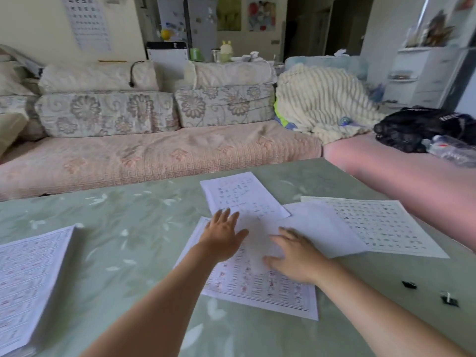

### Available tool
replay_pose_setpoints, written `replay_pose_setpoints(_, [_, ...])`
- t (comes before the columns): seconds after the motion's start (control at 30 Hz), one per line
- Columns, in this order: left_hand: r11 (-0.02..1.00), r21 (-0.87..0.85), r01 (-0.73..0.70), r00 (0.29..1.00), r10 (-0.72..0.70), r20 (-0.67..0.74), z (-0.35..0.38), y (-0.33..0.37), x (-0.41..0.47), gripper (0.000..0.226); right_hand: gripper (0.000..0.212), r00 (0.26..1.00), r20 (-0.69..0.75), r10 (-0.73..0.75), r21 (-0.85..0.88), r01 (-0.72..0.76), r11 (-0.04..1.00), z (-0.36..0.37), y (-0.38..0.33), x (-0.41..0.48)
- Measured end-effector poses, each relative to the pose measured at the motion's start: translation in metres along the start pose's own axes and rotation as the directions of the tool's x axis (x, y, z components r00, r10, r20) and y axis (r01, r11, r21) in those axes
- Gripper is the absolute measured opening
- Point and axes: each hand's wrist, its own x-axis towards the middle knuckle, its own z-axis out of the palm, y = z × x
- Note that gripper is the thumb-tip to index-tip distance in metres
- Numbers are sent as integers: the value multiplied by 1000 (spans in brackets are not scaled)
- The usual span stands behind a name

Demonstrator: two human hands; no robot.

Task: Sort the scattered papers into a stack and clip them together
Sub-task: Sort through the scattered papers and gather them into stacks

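Several printed sheets lie scattered on a green table (116, 243). My left hand (222, 234) lies flat with straight fingers where the far sheet (242, 194) meets a blank middle sheet (316, 228). My right hand (293, 256) rests spread on the middle sheet, above the near sheet with red and black print (262, 289). Another printed sheet (386, 225) lies to the right. A thicker pile of sheets (28, 279) sits at the left edge. Two black binder clips (409, 284) (449, 300) lie at the right, away from both hands.
A sofa with floral cushions (159, 150) runs along the table's far side, with a cream blanket (322, 104) and a black bag (422, 130) on it. A plastic bottle (453, 149) lies by the bag.
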Motion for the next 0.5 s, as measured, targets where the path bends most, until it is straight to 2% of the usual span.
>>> replay_pose_setpoints(0.1, [996, 70, 54, 991, -62, 117, 13, -9, 13, 79, 56, 994, -23, -106, 133, 108, 985, -2, 2, -1])
replay_pose_setpoints(0.2, [999, 27, 47, 993, -50, 110, 19, -16, 9, 85, 41, 988, -101, -114, 168, 130, 977, -2, 10, 5])
replay_pose_setpoints(0.27, [999, 26, 29, 997, -31, 68, 17, -16, -1, 78, 49, 985, -174, 20, 65, -9, 998, -2, 17, 12])
replay_pose_setpoints(0.33, [999, 54, -6, 1000, 6, 14, 15, -14, -14, 58, 63, 969, -153, 192, -16, -197, 980, -1, 23, 15])
replay_pose_setpoints(0.37, [997, 66, -25, 1000, 26, -13, 13, -12, -22, 53, 67, 966, -127, 225, -33, -230, 973, 0, 24, 14])
replay_pose_setpoints(0.43, [992, 102, -73, 994, 80, -68, 6, -6, -35, 62, 67, 978, -92, 187, -30, -191, 981, -2, 27, 10])
replay_pose_setpoints(0.5, [986, 122, -113, 984, 128, -124, 1, 2, -41, 72, 59, 977, -151, 152, 46, -146, 988, -10, 32, 6])
